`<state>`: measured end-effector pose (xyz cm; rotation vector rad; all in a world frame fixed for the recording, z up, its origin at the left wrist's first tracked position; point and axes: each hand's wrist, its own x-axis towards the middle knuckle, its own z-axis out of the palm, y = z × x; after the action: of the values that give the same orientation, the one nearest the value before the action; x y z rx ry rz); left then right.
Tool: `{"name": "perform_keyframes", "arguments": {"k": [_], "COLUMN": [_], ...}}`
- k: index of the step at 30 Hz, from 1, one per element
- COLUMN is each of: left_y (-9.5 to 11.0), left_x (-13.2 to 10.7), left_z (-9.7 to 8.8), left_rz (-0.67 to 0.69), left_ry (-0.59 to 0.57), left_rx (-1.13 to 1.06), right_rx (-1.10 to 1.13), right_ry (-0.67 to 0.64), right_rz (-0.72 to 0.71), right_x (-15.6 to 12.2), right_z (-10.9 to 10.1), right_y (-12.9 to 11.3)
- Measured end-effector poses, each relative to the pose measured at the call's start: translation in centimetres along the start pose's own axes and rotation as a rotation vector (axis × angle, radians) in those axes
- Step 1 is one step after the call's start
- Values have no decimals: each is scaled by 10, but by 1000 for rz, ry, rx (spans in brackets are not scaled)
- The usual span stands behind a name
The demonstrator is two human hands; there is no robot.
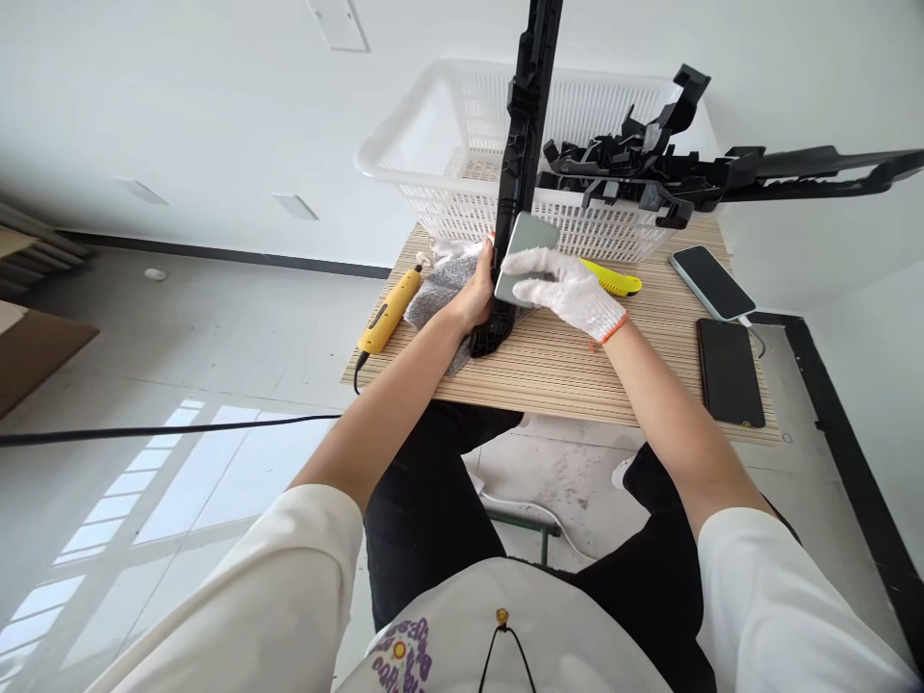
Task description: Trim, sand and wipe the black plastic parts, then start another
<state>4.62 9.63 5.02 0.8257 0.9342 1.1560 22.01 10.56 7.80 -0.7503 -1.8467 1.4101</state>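
Note:
A long black plastic part (521, 144) stands upright on the small striped wooden table (570, 371). My bare left hand (476, 294) is wrapped round its lower end, holding it steady. My right hand (570, 289), in a white knit glove, grips a flat grey block (526, 252) and presses it against the side of the part. A grey cloth (442, 289) lies under and behind my left hand.
A white plastic basket (440, 144) at the back holds several more black plastic parts (650, 164), one reaching far right. A yellow corded tool (390, 310) lies at the left, a yellow knife (613, 279) by the basket. Two phones (729, 371) lie at the right.

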Motion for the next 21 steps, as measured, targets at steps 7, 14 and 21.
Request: {"name": "perform_keyframes", "arguments": {"k": [7, 14, 21], "left_y": [-4, -1, -1], "left_x": [4, 1, 1], "left_z": [-4, -3, -1], "left_rz": [15, 22, 19], "left_ry": [-40, -73, -22], "left_rx": [1, -11, 0], "right_rx": [6, 4, 59], "right_ry": [-6, -136, -78], "right_rz": [26, 55, 11], "right_x": [2, 1, 3], "right_z": [1, 0, -2], "right_y": [3, 4, 9]}}
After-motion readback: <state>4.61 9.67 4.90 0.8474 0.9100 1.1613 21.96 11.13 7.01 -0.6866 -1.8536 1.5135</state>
